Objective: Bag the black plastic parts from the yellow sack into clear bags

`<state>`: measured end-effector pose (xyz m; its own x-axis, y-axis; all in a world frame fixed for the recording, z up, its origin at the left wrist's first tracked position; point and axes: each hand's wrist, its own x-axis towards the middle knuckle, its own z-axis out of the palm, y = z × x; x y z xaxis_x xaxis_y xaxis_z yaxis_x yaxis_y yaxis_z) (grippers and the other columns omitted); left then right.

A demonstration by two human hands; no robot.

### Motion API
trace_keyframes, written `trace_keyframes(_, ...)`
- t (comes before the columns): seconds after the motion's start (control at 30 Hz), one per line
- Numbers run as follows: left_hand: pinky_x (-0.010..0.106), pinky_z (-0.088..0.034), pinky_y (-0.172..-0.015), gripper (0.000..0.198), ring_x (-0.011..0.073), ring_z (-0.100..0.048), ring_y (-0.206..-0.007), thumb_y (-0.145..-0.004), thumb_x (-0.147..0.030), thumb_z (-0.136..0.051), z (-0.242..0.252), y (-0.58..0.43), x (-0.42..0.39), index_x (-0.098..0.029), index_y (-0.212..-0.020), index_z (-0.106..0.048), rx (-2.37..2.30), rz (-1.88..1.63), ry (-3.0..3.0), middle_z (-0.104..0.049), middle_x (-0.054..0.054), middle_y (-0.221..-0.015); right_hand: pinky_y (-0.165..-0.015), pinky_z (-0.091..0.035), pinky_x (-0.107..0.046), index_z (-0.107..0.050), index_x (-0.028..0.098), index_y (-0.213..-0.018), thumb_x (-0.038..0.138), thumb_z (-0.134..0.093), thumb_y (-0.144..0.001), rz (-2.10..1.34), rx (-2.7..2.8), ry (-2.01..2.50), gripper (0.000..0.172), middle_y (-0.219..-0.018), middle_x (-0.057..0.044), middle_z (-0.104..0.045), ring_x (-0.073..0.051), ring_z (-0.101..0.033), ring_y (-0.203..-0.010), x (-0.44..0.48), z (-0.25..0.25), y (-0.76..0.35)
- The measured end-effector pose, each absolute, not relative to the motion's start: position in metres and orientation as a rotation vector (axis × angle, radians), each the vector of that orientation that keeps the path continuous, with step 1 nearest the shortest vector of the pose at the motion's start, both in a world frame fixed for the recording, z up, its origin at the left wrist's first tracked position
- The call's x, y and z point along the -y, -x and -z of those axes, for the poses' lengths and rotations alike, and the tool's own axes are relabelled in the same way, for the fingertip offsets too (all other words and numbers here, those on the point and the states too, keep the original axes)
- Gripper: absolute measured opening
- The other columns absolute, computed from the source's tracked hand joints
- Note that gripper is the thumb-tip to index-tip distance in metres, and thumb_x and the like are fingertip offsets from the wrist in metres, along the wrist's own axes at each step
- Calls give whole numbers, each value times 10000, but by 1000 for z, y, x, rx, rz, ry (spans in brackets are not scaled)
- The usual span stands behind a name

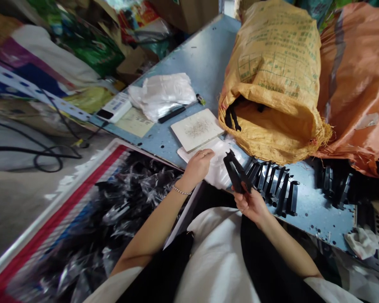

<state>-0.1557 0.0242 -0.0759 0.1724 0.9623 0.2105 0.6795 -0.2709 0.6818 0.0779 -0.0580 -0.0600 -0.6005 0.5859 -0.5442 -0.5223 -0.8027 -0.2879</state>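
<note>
My right hand [251,205] grips two long black plastic pieces [238,170], which splay apart toward their far ends. Beside them several similar black plastic pieces [273,185] lie in a row on the blue table. My left hand [197,168], with a beaded bracelet on its wrist, is closed with bent fingers over the edge of some clear plastic bags [220,168]. Whether a bag is between those fingers cannot be made out. Just beyond it lies a pale square pad [196,129] with a speckled middle.
A yellow woven sack [274,54], its mouth toward me, holds black pieces; an orange sack [360,84] stands to its right. At my left is a crate [107,162] of bagged black parts. A stack of clear bags [164,94] and a white device [114,108] lie on the table [205,46].
</note>
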Motion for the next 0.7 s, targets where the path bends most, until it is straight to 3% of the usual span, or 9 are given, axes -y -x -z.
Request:
trace_keyframes(0.17, 430, -420, -1152, 550, 237, -499, -1353, -861, -80, -413, 73, 155, -23, -161, -1391, -533, -1543, -822, -2073, -519, 119, -1462, -365, -278, -123, -631, 119, -933, 415, -511, -973, -2504, 107, 765, 322, -603, 72, -341, -52, -206, -440, 49, 57, -64)
trace_keyframes(0.33, 448, -352, -1205, 637, 227, -430, -1415, -883, -47, -357, 54, 150, 2, -203, -1499, -404, -1277, -801, -2125, -451, 110, -1522, -352, -239, -119, -616, 119, -941, 395, -499, -975, -2490, 129, 738, 303, -592, 83, -314, -51, -160, -432, 34, 62, -57)
trace_keyframes(0.47, 416, -378, -1193, 689, 218, -425, -1420, -907, -54, -375, 34, 131, 34, -288, -1550, -301, -975, -759, -2140, -424, 89, -1542, -369, -234, -139, -570, 160, -825, 432, -597, -901, -2206, 427, 984, 284, -564, 80, -380, -41, -220, -418, 36, 64, -52)
trace_keyframes(0.57, 421, -433, -1151, 630, 247, -485, -1367, -913, -138, -489, 21, 123, 48, -278, -1516, -375, -934, -744, -2113, -478, 114, -1484, -413, -317, -167, -591, 182, -932, 457, -607, -890, -1871, 902, 1229, 279, -601, 65, -471, -63, -367, -452, 47, 56, -49)
trace_keyframes(0.7, 390, -486, -1086, 379, 239, -613, -1189, -946, -335, -520, 2, 163, 72, -295, -1310, -615, -1227, -701, -2050, -632, 84, -1287, -613, -505, -242, -580, 199, -1252, 427, -573, -937, -1900, 1627, 1068, 389, -844, -4, -649, -119, -588, -662, 52, 27, -65)
